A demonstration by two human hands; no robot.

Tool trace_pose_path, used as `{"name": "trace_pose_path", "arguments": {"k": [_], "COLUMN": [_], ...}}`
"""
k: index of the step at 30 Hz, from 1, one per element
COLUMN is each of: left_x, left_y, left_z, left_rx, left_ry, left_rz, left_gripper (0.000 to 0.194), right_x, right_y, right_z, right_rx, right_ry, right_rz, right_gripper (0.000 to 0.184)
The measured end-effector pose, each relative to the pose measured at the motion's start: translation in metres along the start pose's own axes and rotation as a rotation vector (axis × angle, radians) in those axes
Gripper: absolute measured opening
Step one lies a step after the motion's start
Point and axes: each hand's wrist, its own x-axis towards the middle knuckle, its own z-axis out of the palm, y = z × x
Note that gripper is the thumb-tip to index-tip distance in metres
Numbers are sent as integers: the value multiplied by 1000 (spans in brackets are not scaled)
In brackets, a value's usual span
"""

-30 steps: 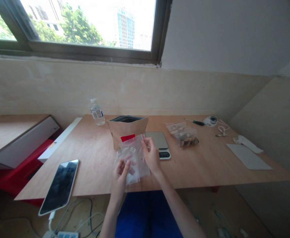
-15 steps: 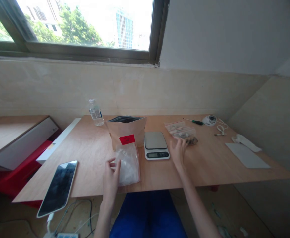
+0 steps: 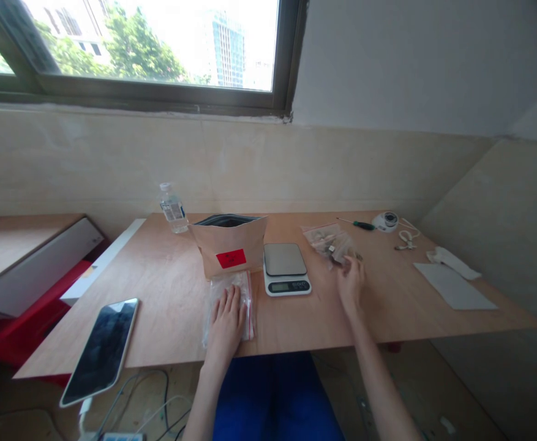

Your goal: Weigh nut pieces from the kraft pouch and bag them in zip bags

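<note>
My left hand (image 3: 226, 317) lies flat, fingers stretched, on a stack of clear zip bags (image 3: 244, 331) with a red edge, near the table's front. Directly behind the stack stands a brown paper pouch (image 3: 213, 245), its top open, with a red label (image 3: 231, 258) on its front. My right hand (image 3: 351, 283) has its fingers bent over the near right end of several small filled zip bags (image 3: 326, 237). What its fingertips grip there is hidden. Between the hands sits a white kitchen scale (image 3: 287, 286) with a bare metal plate.
A water bottle (image 3: 173, 211) stands at the back left. A phone (image 3: 103, 349) with a cable overhangs the left front edge. At the right are a green-handled screwdriver (image 3: 364, 226), a white dome camera (image 3: 386, 222) with its cable, and a white sheet (image 3: 454, 286).
My left hand has moved onto the zip bag stack and flattened; the stack, earlier raised against the pouch, now lies down. My right hand has shifted right, and the filled bags look rearranged.
</note>
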Motion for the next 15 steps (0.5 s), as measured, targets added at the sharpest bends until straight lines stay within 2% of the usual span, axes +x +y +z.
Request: {"name": "trace_pose_path", "arguments": {"k": [5,7,10,12,15], "left_x": [4,6,6,4,1], "left_y": [-6,1,22,41,62], "left_z": [0,-9,-31,-47,-64], "left_rx": [-147,-281,-548,-748,-902], "left_ry": [11,54,144,119,79], "left_rz": [-26,-39,-37,-44,-49], "left_gripper": [46,42,39,39,43], "right_x": [-7,-18,-39,-53,-65], "right_y": [-43,-65,-89,-100,-114], "right_z": [-48,-66,-84,-90,-95], "right_rx": [202,410,679,780,885], "right_ry": [158,172,65,-48,-254], "right_rz": [207,300,436,486,498], "right_gripper": [31,41,50,44,37]}}
